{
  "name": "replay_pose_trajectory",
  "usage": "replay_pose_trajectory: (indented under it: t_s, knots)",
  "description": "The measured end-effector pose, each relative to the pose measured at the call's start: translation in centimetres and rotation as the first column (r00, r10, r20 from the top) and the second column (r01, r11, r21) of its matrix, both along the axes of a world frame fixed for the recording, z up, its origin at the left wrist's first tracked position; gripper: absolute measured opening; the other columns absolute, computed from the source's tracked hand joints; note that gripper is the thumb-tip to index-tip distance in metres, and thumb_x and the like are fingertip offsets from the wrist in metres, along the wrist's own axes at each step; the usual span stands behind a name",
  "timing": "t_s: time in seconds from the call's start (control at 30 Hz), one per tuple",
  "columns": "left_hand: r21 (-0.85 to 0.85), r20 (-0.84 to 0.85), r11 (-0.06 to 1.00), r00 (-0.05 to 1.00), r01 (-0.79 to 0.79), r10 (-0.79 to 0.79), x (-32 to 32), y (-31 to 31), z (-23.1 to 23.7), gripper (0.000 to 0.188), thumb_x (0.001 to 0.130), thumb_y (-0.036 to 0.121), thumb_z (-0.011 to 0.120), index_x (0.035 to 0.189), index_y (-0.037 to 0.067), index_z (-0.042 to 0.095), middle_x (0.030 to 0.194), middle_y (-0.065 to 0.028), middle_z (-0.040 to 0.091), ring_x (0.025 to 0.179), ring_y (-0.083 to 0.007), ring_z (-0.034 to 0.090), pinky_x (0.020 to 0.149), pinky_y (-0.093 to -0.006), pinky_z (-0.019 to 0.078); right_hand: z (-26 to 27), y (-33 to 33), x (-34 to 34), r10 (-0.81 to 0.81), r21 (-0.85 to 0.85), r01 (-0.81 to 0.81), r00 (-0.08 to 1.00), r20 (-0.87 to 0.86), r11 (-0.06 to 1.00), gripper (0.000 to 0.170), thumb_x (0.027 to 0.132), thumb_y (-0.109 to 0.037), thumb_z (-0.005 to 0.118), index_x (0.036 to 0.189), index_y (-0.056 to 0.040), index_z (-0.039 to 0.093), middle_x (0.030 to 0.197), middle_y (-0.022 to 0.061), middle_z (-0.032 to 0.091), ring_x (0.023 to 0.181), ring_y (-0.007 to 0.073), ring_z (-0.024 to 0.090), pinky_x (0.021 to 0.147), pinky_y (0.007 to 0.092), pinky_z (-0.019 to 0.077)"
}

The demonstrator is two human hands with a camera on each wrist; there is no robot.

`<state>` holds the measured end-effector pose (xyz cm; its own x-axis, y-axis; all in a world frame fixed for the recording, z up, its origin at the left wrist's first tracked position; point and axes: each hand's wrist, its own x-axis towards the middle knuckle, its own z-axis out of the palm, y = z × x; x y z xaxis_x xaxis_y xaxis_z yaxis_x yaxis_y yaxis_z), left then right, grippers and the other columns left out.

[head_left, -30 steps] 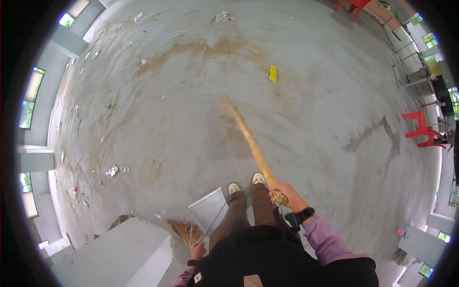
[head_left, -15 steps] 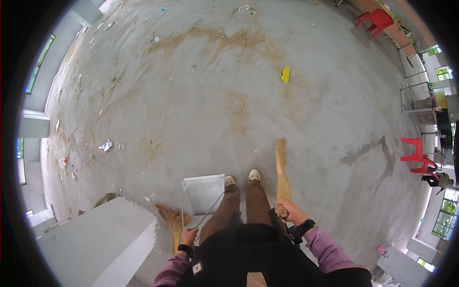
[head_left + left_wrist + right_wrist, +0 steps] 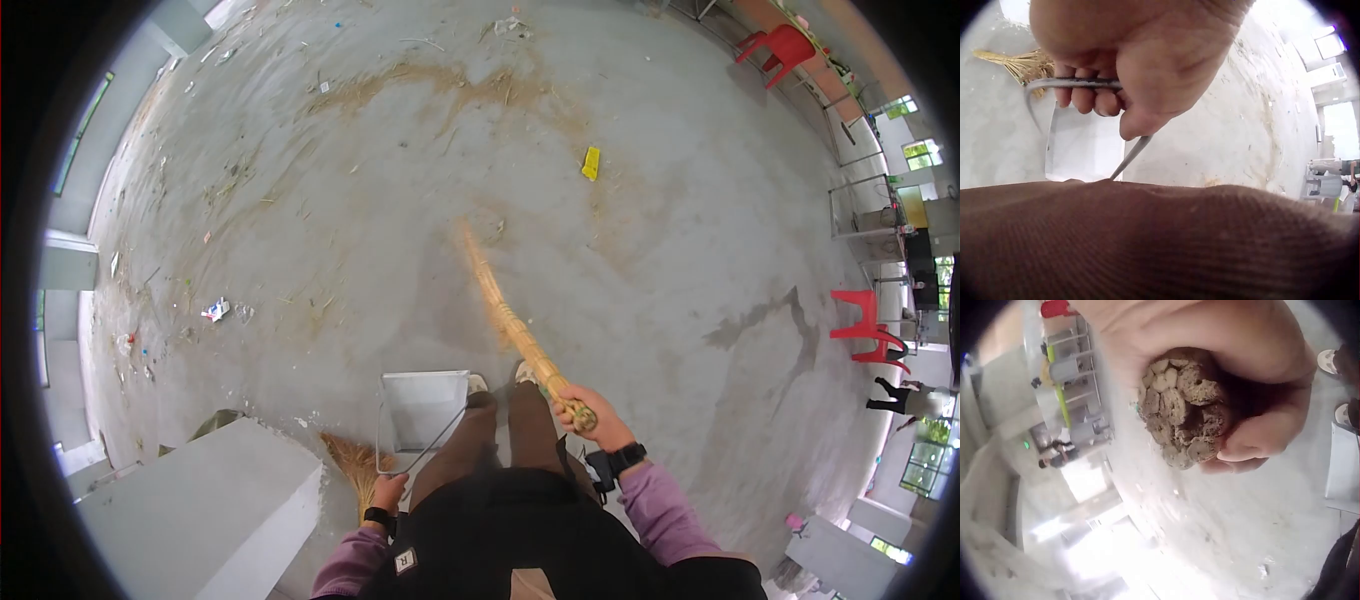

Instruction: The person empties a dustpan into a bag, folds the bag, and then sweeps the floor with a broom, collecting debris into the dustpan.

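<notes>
My right hand (image 3: pixel 597 418) grips the butt end of a straw broom (image 3: pixel 515 330), whose stalks slant forward and left over the floor. Its far tip is blurred in the head view. In the right wrist view the cut stalk ends (image 3: pixel 1179 412) show inside the curled fingers. Low at the left, my left hand (image 3: pixel 388 492) holds the bent metal handle (image 3: pixel 1075 82) of a dustpan (image 3: pixel 425 410). That pan lies beside my left foot, partly covered by my leg. A second straw broom (image 3: pixel 352 465) is on the floor just left of the pan.
Swept dirt and straw (image 3: pixel 440 85) form a band ahead. A yellow piece (image 3: pixel 591 163) lies on the floor, and crumpled litter (image 3: pixel 215 311) at left. A white block (image 3: pixel 200 500) stands at lower left; red chairs (image 3: pixel 855 315) are at right, with a person (image 3: pixel 905 398) nearby.
The broom in my right hand swung right, its tip drawing nearer, then swung back forward and left. My left hand keeps holding the dustpan handle. The head view shifted slightly.
</notes>
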<state>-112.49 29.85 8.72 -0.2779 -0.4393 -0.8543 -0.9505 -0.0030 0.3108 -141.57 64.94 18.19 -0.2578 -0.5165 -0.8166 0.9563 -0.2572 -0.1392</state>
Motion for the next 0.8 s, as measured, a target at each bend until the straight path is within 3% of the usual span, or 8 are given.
replay_pose_trajectory:
  t_s: [0.3,0.33,0.4,0.5,0.6,0.67,0.73,0.8]
  knots:
    - [0.005,-0.033,0.999,0.999,-0.039,0.039,0.3,0.3,-0.8,0.029,0.071,0.025,0.062,0.072,-0.004,0.063,0.064,-0.0080,0.061,0.060,-0.0159,0.058,0.054,-0.0285,0.0437,-4.4,7.5,2.8,-0.469,0.086,0.463,0.849,0.242,0.882,0.015,0.075,-0.002,0.052,0.088,-0.0007,0.044,0.076,0.0076,0.051,0.063,0.0140,0.052,0.054,0.0249,0.0461]
    - [0.017,-0.059,0.998,0.996,-0.065,0.066,0.2,0.4,-0.6,0.029,0.071,0.025,0.062,0.073,-0.004,0.063,0.065,-0.0080,0.061,0.060,-0.0159,0.058,0.054,-0.0285,0.0437,-5.1,8.3,2.4,-0.230,0.134,0.255,0.957,-0.178,0.958,0.017,0.074,-0.001,0.053,0.089,-0.0016,0.045,0.077,0.0075,0.051,0.065,0.0141,0.052,0.056,0.0250,0.0460]
    - [0.024,-0.062,0.998,0.996,-0.062,0.064,-0.1,0.5,-0.3,0.028,0.072,0.024,0.061,0.075,-0.004,0.063,0.065,-0.0079,0.061,0.060,-0.0158,0.058,0.054,-0.0286,0.0437,-5.6,9.0,0.9,0.405,0.450,-0.045,0.521,-0.751,0.892,0.023,0.070,0.001,0.054,0.091,-0.0034,0.046,0.078,0.0073,0.052,0.067,0.0144,0.052,0.060,0.0250,0.0458]
    - [0.025,-0.026,0.999,0.999,-0.024,0.025,-0.3,0.4,-0.1,0.027,0.072,0.023,0.061,0.076,-0.004,0.064,0.064,-0.0074,0.060,0.059,-0.0154,0.058,0.054,-0.0285,0.0437,-6.9,7.9,-0.7,0.739,0.751,0.106,0.133,-0.660,0.652,0.032,0.065,0.001,0.058,0.095,-0.0061,0.048,0.080,0.0062,0.052,0.072,0.0156,0.052,0.067,0.0264,0.0446]
    - [0.045,-0.044,0.998,0.998,-0.034,0.036,0.7,0.2,-1.1,0.026,0.072,0.022,0.061,0.074,-0.004,0.063,0.064,-0.0071,0.060,0.058,-0.0151,0.057,0.054,-0.0282,0.0435,-7.8,3.2,-0.8,0.657,0.658,-0.028,0.109,-0.746,0.752,0.038,0.063,0.000,0.062,0.097,-0.0083,0.050,0.082,0.0055,0.054,0.078,0.0195,0.053,0.072,0.0293,0.0436]
    - [0.047,-0.051,0.999,0.999,0.003,-0.001,1.2,0.0,-2.5,0.025,0.072,0.021,0.061,0.072,-0.004,0.062,0.063,-0.0068,0.059,0.057,-0.0150,0.056,0.054,-0.0280,0.0433,-5.4,-0.9,-1.5,0.512,0.458,-0.231,0.344,-0.787,0.858,0.026,0.067,-0.002,0.059,0.091,-0.0043,0.049,0.077,0.0062,0.054,0.068,0.0186,0.053,0.061,0.0286,0.0447]
    - [0.054,-0.075,0.998,0.996,-0.043,0.047,0.4,0.4,-2.1,0.025,0.072,0.022,0.061,0.069,-0.004,0.061,0.061,-0.0064,0.058,0.056,-0.0148,0.055,0.053,-0.0279,0.0427,-9.6,-2.7,-2.2,0.201,0.113,-0.170,0.908,-0.367,0.979,0.016,0.071,-0.003,0.056,0.085,-0.0028,0.047,0.072,0.0057,0.053,0.060,0.0155,0.051,0.053,0.0261,0.0428]
    - [0.067,-0.099,0.996,0.992,-0.066,0.073,-0.1,0.6,-1.6,0.025,0.072,0.021,0.061,0.068,-0.004,0.060,0.060,-0.0062,0.058,0.055,-0.0147,0.055,0.052,-0.0277,0.0423,-9.1,-4.9,-3.5,-0.017,0.014,0.016,0.997,0.071,1.000,0.010,0.077,-0.007,0.052,0.078,-0.0023,0.044,0.064,0.0040,0.049,0.050,0.0087,0.046,0.041,0.0212,0.0385]
